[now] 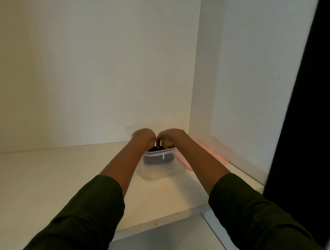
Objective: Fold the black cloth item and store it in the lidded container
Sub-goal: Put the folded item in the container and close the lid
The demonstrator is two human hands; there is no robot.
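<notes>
A clear plastic container [159,169] stands on the white surface near the corner of the walls. The black cloth [157,159] fills its upper part and shows dark through the wall. My left hand [144,136] and my right hand [168,138] are both bent down over the container's open top, fingers pointing into it and touching the cloth. My left fingers are hidden behind the wrist. A pink lid [212,151] lies flat on the surface to the right of the container, partly behind my right forearm.
White walls meet in a corner just behind the container. The white surface [46,176] ends in a front edge [157,221] with a lower panel beyond it. A dark vertical panel [306,111] stands at the far right.
</notes>
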